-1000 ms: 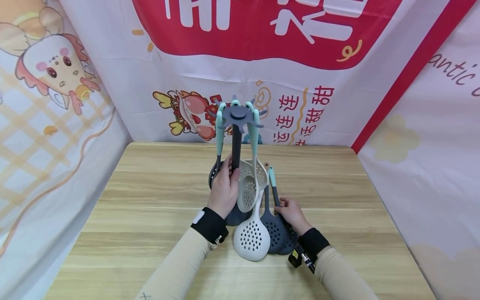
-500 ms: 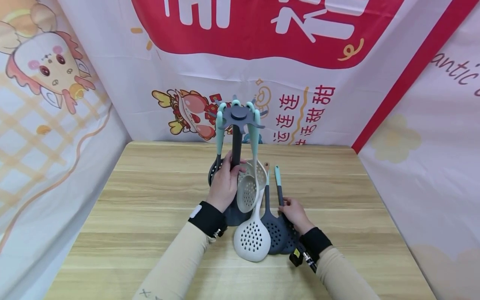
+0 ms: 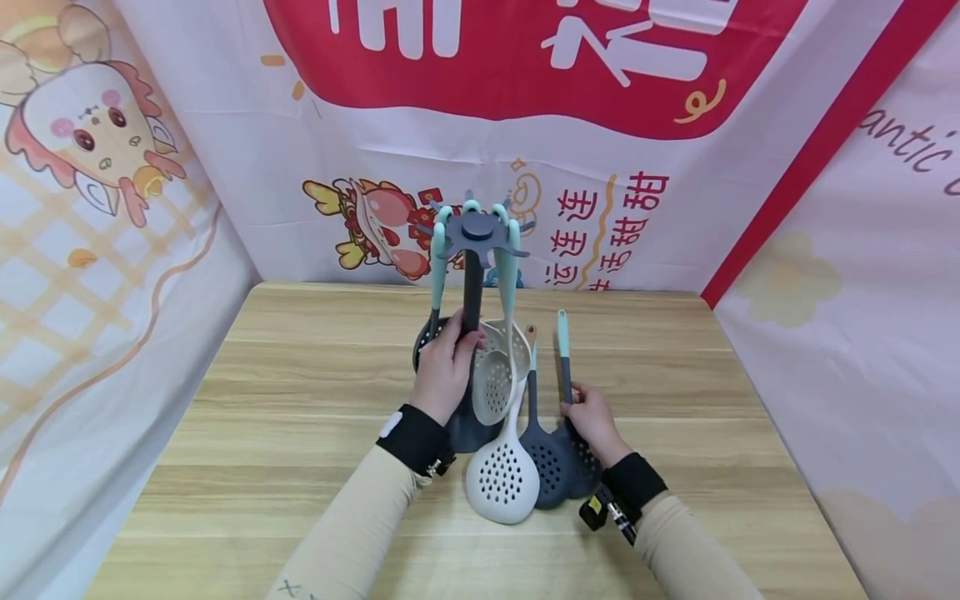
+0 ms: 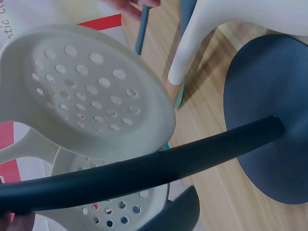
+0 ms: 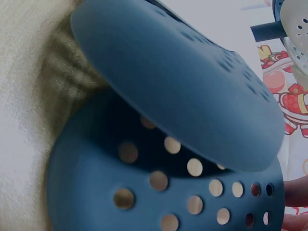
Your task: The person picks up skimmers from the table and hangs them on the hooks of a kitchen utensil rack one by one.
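Observation:
In the head view my left hand (image 3: pixel 437 375) grips the dark upright post (image 3: pixel 472 287) of a utensil stand. Pale perforated skimmers (image 3: pixel 492 387) with mint-green handles hang from its hooked top (image 3: pixel 476 229). My right hand (image 3: pixel 596 423) pinches the dark shaft of a slotted skimmer (image 3: pixel 564 337) with a mint-green handle end, its holed head partly behind the hand. A second dark skimmer (image 3: pixel 547 467) and a white skimmer (image 3: pixel 502 485) lean together just left of it. The left wrist view shows the stand's round base (image 4: pixel 262 82); two dark holed heads (image 5: pixel 187 91) fill the right wrist view.
The wooden table (image 3: pixel 300 400) stretches out on both sides of the stand. A printed cloth (image 3: pixel 247 142) hangs behind its far edge, with more cloth at left and right. Black bands with small cameras (image 3: pixel 594 512) sit on the wrists.
My right hand has drawn the mint-handled skimmer to the right and slightly upward, away from the other dark skimmer. The left hand keeps its hold on the post.

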`<state>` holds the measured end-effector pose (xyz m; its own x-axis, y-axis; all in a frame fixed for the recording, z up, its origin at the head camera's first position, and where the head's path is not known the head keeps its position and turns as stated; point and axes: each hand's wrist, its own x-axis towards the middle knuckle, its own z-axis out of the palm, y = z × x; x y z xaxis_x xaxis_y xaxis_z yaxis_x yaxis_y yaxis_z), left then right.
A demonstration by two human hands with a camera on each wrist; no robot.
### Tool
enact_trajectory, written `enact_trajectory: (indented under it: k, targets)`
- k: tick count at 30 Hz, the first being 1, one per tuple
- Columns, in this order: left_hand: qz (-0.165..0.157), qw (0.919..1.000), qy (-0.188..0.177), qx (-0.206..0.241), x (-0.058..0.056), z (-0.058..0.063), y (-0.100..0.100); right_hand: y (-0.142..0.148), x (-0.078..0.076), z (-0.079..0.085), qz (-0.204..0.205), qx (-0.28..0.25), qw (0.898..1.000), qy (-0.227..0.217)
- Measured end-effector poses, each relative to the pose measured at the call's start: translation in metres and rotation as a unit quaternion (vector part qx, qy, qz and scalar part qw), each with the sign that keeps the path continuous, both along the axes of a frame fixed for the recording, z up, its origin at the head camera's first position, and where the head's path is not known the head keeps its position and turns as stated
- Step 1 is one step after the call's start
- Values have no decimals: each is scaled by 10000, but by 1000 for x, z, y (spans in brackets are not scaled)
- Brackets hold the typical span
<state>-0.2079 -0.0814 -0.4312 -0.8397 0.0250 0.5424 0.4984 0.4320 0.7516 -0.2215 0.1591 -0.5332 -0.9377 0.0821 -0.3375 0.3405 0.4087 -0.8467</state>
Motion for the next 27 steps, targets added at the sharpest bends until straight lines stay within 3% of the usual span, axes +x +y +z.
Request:
enact_trajectory:
  k: [11,19,27]
  targets:
    - [360,9985,422,2,-1,-5,8,2,-3,17,-288,531,9961,643]
    - [665,9953,708,-11,-1,-7,12,2,0,35,-652,381,9891,1265]
    - [901,9922,865,-29,-1,-7,13,-2,3,42,-803,177,9820,1700]
